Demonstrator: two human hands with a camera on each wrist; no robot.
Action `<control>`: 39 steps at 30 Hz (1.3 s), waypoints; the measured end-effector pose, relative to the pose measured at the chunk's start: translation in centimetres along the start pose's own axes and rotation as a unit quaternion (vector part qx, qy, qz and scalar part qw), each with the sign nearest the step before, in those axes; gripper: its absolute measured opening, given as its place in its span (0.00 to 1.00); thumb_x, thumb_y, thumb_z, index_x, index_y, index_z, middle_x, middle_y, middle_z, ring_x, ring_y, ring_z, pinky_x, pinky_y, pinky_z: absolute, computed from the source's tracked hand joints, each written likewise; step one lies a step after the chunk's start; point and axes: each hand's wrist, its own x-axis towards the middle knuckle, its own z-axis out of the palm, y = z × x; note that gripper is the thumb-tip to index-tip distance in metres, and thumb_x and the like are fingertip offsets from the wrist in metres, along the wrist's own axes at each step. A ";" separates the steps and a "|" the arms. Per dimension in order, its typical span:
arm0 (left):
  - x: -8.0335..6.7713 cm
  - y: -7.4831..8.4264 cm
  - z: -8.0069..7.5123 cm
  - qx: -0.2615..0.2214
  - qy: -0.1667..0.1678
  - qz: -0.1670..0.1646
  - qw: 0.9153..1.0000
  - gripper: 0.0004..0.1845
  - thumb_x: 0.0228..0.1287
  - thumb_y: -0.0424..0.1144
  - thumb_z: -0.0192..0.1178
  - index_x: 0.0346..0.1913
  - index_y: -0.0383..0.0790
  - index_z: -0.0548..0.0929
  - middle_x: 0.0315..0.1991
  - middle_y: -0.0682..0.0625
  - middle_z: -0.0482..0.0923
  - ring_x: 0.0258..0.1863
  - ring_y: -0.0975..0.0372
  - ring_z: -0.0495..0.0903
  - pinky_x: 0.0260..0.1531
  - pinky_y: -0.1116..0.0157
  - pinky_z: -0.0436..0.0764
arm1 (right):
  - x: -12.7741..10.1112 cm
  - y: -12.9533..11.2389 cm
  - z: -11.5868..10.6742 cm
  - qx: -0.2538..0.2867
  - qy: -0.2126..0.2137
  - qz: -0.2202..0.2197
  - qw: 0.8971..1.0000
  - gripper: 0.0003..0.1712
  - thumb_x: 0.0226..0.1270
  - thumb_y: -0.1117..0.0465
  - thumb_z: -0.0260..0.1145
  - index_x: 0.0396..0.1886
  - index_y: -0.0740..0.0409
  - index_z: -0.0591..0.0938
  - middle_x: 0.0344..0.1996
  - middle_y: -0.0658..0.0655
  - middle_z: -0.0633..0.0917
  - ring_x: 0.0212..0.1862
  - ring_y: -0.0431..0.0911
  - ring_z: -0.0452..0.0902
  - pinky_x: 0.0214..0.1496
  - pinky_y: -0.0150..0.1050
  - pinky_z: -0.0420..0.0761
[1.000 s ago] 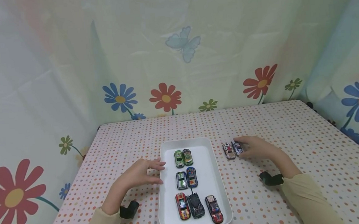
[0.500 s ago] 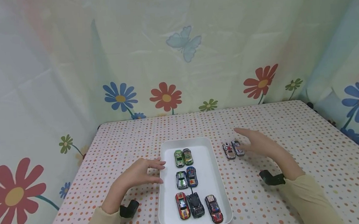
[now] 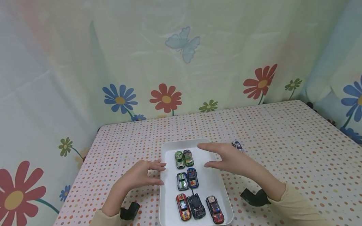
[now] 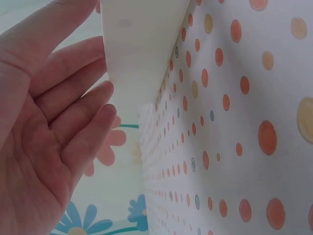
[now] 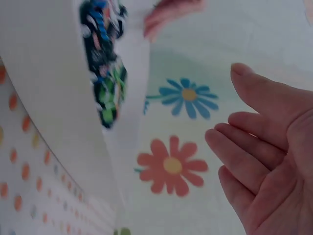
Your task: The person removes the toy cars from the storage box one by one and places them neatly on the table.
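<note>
A white tray holds several toy cars: two green ones at the far end, a silver-green car beside a blue car, then a red-yellow car, a black tank and a red-black car at the near end. My left hand has its fingertips right at the tray's left rim. Over the tray's right rim hovers my right hand, fingers spread and nothing in them. Behind it on the table, a white-and-blue toy car shows partly.
A polka-dot cloth covers the table. Floral curtains hang behind the far edge and at both sides. Black wrist-camera mounts stick out below both wrists.
My right hand has left the toy cars on the table and moved left to the tray's right rim. The brown-and-white car there is now hidden from view. My left hand stays put.
</note>
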 end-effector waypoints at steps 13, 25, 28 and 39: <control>0.0 0.0 -0.2 0.003 0.002 -0.003 1.000 0.25 0.48 0.44 0.73 0.49 0.36 0.84 0.55 0.48 0.77 0.63 0.53 0.64 0.57 0.54 0.69 | 1.1 -0.9 4.5 0.016 -0.066 0.004 0.998 0.32 0.58 0.57 0.71 0.61 0.63 0.74 0.58 0.58 0.76 0.59 0.50 0.71 0.57 0.43 0.73; -0.1 0.2 -0.1 0.004 0.003 -0.008 1.000 0.25 0.47 0.44 0.73 0.49 0.37 0.84 0.54 0.48 0.77 0.64 0.54 0.64 0.56 0.55 0.69 | 1.0 -1.2 6.3 -0.063 -0.073 0.024 0.995 0.33 0.54 0.53 0.72 0.59 0.61 0.76 0.54 0.59 0.78 0.56 0.50 0.74 0.55 0.45 0.74; 0.0 0.2 -0.1 0.003 0.002 -0.011 1.000 0.24 0.48 0.44 0.73 0.49 0.37 0.84 0.54 0.48 0.77 0.64 0.54 0.64 0.56 0.55 0.69 | 0.9 -1.1 6.6 -0.070 -0.073 0.032 0.994 0.35 0.52 0.51 0.73 0.58 0.62 0.76 0.53 0.60 0.79 0.54 0.51 0.75 0.54 0.45 0.75; 0.0 0.1 0.0 0.000 0.000 -0.002 1.000 0.25 0.48 0.45 0.72 0.49 0.35 0.84 0.55 0.47 0.76 0.64 0.52 0.64 0.57 0.53 0.68 | 0.7 -0.8 7.2 -0.087 -0.065 0.020 0.994 0.36 0.47 0.51 0.76 0.55 0.63 0.78 0.52 0.60 0.79 0.52 0.52 0.76 0.52 0.47 0.76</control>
